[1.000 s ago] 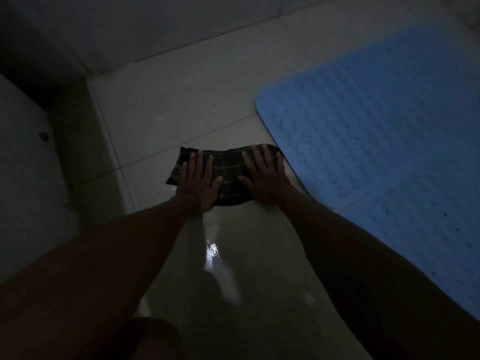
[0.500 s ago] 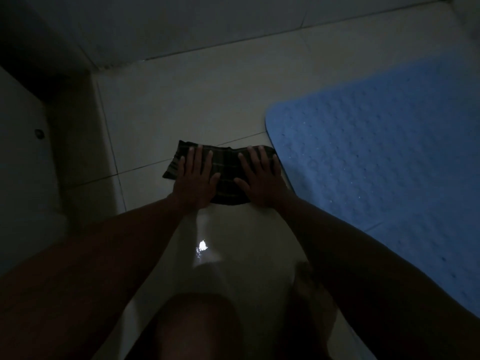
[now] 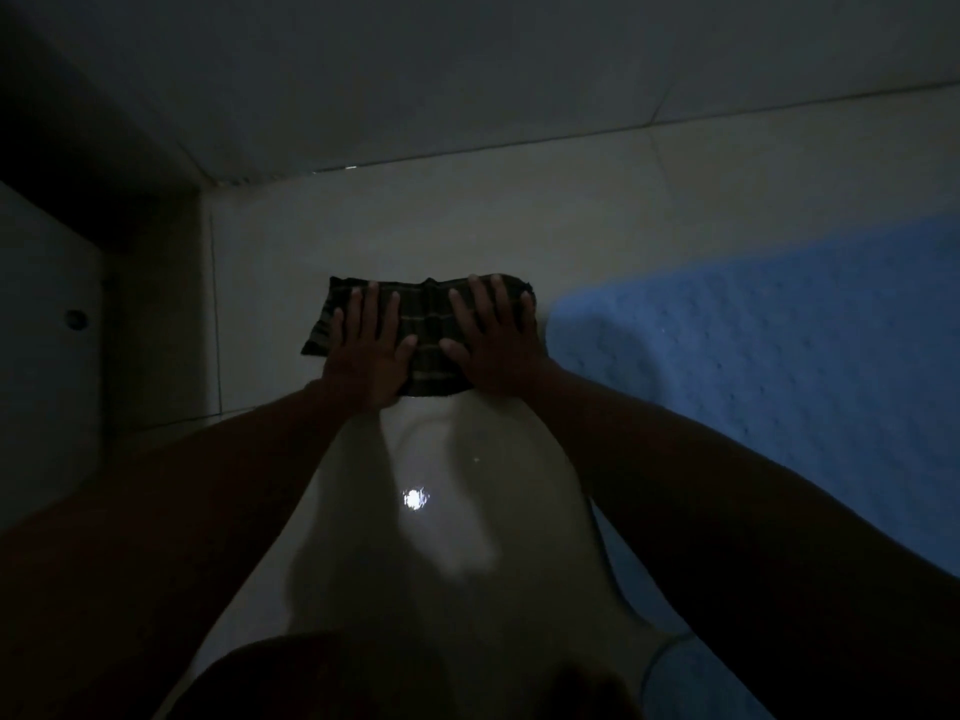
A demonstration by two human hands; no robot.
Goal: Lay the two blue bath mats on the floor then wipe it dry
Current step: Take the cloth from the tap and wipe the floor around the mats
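Note:
A dark plaid cloth (image 3: pixel 427 324) lies on the pale tiled floor (image 3: pixel 675 189), just left of a blue bath mat (image 3: pixel 779 366) with a bumpy surface. My left hand (image 3: pixel 366 350) presses flat on the cloth's left half with fingers spread. My right hand (image 3: pixel 493 345) presses flat on its right half, close to the mat's rounded corner. A second piece of blue mat (image 3: pixel 696 683) shows at the bottom right, largely hidden by my right arm. The room is very dim.
A bright reflection (image 3: pixel 414 498) shines on the wet-looking floor between my arms. The tiled wall (image 3: pixel 467 70) rises just beyond the cloth. A white fixture (image 3: pixel 41 356) stands at the left. My knee (image 3: pixel 311 678) fills the bottom edge.
Both hands have slid the cloth forward over the floor toward the wall. The view has tilted with them, so the mat sits further right in the frame.

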